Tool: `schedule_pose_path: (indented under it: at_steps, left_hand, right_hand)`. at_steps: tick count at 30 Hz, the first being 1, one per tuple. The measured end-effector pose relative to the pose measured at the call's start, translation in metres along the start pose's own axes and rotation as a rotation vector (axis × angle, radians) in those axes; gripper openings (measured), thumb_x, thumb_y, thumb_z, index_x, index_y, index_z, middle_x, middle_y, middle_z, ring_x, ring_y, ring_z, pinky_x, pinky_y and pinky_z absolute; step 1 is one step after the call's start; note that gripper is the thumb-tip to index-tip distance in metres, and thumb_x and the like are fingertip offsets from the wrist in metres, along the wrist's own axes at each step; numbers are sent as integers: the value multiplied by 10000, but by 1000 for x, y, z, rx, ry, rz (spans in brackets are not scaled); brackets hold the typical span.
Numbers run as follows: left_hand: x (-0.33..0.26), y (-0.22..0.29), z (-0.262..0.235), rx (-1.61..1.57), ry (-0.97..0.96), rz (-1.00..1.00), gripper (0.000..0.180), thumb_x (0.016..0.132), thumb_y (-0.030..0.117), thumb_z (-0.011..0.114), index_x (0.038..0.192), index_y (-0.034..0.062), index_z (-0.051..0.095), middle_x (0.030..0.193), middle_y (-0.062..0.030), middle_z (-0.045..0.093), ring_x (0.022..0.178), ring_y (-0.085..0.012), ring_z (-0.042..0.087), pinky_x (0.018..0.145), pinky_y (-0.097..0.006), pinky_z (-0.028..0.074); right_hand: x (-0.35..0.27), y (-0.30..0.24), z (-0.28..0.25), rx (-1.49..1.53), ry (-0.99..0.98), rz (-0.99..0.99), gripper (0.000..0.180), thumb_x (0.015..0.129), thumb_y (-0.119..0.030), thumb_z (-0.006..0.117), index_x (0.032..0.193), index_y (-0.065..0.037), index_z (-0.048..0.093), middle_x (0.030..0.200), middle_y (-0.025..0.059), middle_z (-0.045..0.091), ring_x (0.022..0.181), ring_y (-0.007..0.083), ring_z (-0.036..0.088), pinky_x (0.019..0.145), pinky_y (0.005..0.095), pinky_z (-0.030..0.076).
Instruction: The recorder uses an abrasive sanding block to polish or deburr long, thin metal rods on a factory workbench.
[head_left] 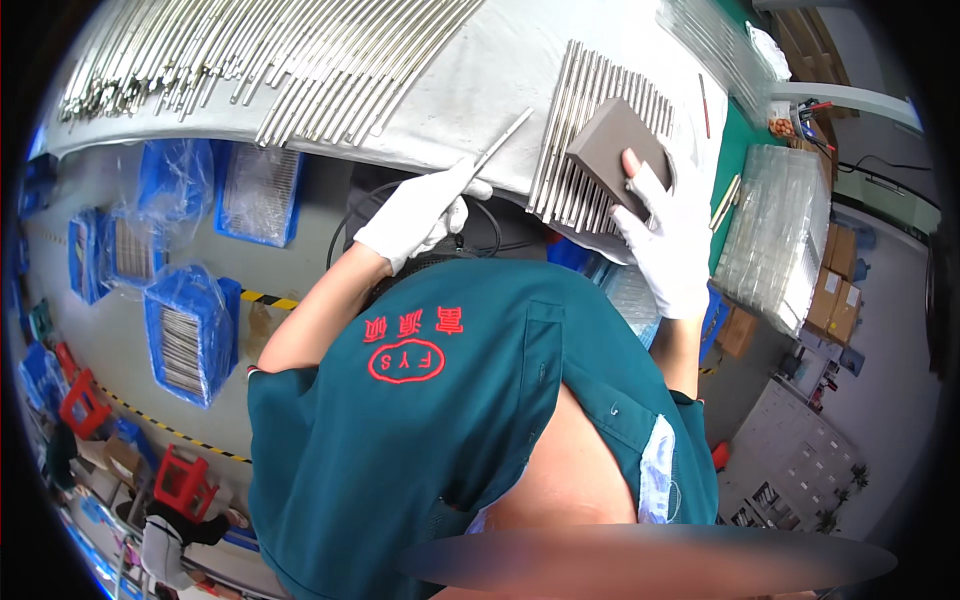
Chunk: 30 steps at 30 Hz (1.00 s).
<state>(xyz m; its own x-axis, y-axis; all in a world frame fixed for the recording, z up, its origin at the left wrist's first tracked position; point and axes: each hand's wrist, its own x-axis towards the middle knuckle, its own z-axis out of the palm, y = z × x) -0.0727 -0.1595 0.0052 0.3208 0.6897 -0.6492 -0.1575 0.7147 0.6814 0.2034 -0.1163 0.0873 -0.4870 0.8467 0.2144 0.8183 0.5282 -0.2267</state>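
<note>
Your left hand [418,212] pinches 1 thin silver metal rod [505,139] above the worktop [470,80]; your right hand [668,240] clamps the brown sanding block [612,150] on the rod row [585,130]. Keep it flat, strokes even.

A block [612,150] rested on a row of rods [590,140], right of a single rod [503,142]. More rods [270,60] lay behind, on the table [470,80]. Crates [190,330] sat left, on the floor [120,350].

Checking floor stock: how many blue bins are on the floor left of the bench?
4 clear: one under the bench edge, one at far left, one beside it, one lower down. More may hide under plastic wrap.
</note>
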Motion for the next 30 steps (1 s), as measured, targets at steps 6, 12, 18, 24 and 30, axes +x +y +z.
schedule_pose_path:
  at_steps: [6,12,18,24,30]
  left_hand:
    - [6,-14,0,-209,-8,-10,384,1000,422,506,924,67,635,602,66,442,424,-16,315,363,-187,223]
    - [9,-16,2,-201,3,25,352,992,402,538,911,73,630,604,55,459,423,-19,321,365,-196,224]
    - [9,-18,8,-69,117,116,299,1003,336,534,920,68,638,610,58,487,407,-12,304,359,-202,202]
    - [7,-10,5,93,22,89,353,994,353,530,992,23,655,642,22,558,517,-45,433,495,-209,340]
    - [12,-19,9,58,115,176,344,988,340,547,981,16,666,608,18,537,542,-50,448,522,-219,363]
  right_hand:
    - [7,1,16,-120,-56,-57,525,696,-212,759,1214,-231,676,1271,162,540,1097,346,530,946,446,424]
    - [38,-28,43,-44,4,-294,422,726,-160,730,1128,-285,700,1218,160,556,1073,350,543,890,439,448]
    - [52,-43,50,-1,-18,-318,433,750,-156,705,1159,-298,683,1191,175,565,1071,351,552,922,453,426]
    - [50,-37,34,-105,-123,-271,424,735,-141,711,1131,-293,694,1166,161,590,1061,327,572,941,440,417]
    - [51,-40,35,-115,-37,-309,441,693,-138,732,1108,-282,696,1169,161,591,1053,322,573,915,432,421]
